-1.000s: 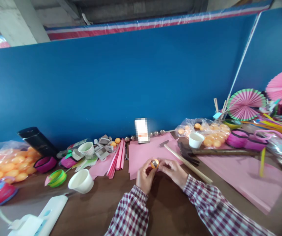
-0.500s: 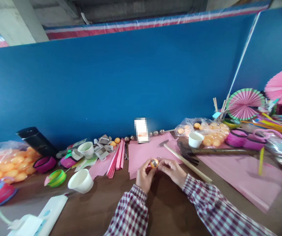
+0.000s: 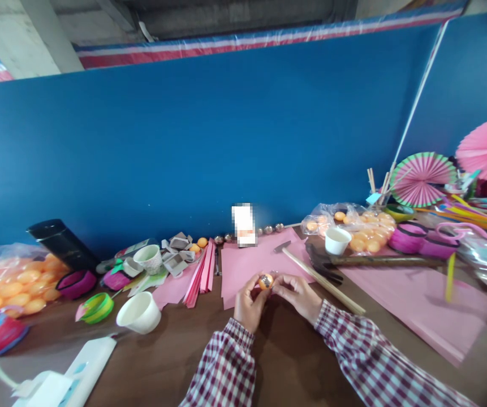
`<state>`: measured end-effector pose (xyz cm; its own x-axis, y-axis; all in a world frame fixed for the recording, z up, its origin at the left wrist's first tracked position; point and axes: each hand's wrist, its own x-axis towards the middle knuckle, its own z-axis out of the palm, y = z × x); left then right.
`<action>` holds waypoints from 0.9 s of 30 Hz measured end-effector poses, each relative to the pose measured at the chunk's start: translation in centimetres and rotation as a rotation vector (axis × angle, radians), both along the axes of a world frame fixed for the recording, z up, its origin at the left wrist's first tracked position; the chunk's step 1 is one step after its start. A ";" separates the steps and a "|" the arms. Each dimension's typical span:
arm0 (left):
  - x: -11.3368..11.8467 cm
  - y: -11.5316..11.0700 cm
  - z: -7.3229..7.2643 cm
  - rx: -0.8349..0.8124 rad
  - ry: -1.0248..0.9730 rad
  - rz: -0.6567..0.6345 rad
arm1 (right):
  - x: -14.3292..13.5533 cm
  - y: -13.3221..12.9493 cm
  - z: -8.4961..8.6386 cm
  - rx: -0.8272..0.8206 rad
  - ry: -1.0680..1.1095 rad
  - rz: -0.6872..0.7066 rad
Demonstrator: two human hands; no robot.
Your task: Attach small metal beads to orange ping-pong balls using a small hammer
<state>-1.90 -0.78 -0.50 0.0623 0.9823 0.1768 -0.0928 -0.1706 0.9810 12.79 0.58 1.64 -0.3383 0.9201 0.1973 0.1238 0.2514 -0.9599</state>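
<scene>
An orange ball point(image 3: 266, 281) with a dark, shiny patch on its face is held over the table's middle. Fingers and thumb of my left hand point(image 3: 249, 303) are wrapped round it from the left. My right hand point(image 3: 297, 294) is beside the ball's right edge, its thumb and fingertips pinched together; what they hold, if anything, is too small to name. Pink paper point(image 3: 247, 265) lies just beyond both hands. To the right of it, a hammer with a pale wooden handle point(image 3: 323, 282) lies slanted.
Left side: white cup point(image 3: 139, 312), green bowl point(image 3: 98, 308), power strip point(image 3: 88, 370), bagged orange balls point(image 3: 18, 285), black cylinder point(image 3: 63, 243). Right side: a dark-headed hammer point(image 3: 387, 261), white cup point(image 3: 337, 241), bagged balls point(image 3: 370, 232), pink sheet point(image 3: 421, 305). A blue partition point(image 3: 226, 130) stands behind.
The ball has turned slightly between the fingers, and its dark patch looks different. Both hands stay in nearly the same place.
</scene>
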 end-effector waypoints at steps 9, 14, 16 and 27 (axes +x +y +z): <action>0.1 0.1 0.0 -0.005 -0.004 0.004 | 0.1 0.1 -0.3 0.010 0.001 0.011; 0.1 0.0 0.1 0.002 0.003 0.018 | 0.2 0.1 -0.3 0.007 -0.003 0.016; 0.1 -0.1 0.2 0.010 0.011 0.019 | 0.2 0.1 -0.3 0.003 0.003 0.017; 0.1 -0.1 -0.1 0.028 0.030 0.020 | -0.1 -0.1 0.1 -0.070 0.012 -0.031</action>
<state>-1.80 -0.89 -0.56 0.0482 0.9782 0.2022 -0.0599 -0.1992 0.9781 12.72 0.44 1.78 -0.3073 0.9418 0.1361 0.1187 0.1798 -0.9765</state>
